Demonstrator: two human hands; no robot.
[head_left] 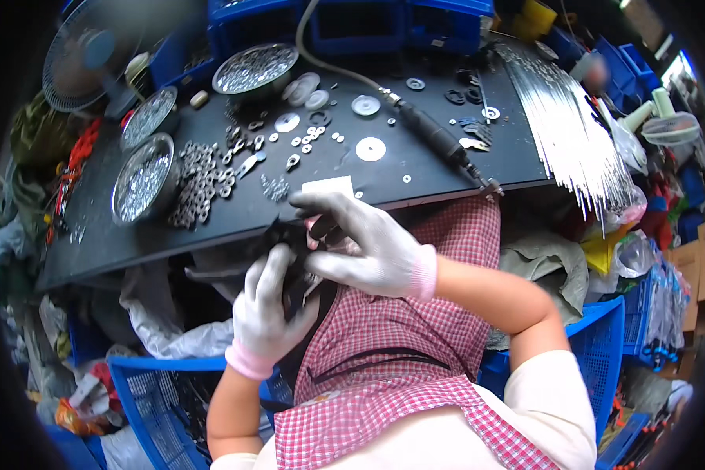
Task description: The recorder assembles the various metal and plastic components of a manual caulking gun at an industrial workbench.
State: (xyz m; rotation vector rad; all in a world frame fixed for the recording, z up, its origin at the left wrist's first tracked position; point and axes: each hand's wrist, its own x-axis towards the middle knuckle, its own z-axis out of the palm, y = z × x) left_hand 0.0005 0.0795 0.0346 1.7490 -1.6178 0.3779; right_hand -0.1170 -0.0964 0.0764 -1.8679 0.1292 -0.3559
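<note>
Nearest to the camera is the person's red checked apron (399, 337), over the lap. Going from the left, a blue basket (145, 399) stands beside the seated person, and behind it extends the dark counter (94, 243). At its far left corner there is a fan (94, 56). Three bowls (170, 153) with small shiny parts stand on this side, and next to the nearest one lies a heap of metal rings (197, 184).

In front of the counter's edge, the gloved left hand (270, 313) is grasping a dark piece (292, 262), which is above the lap, between both hands. The gloved right hand (368, 241) is curved over it from the other side and partly hides it; whether it grips, I cannot tell. A white rectangle (330, 186) lies just behind, partly covered by these fingers.

Further right, some white discs (370, 150) lie about, and a black tool (435, 135) with its hose (329, 61) crosses the counter, its tip reaching the front edge. At the right end, a bundle of thin metal rods (560, 117) sticks out over the edge.
</note>
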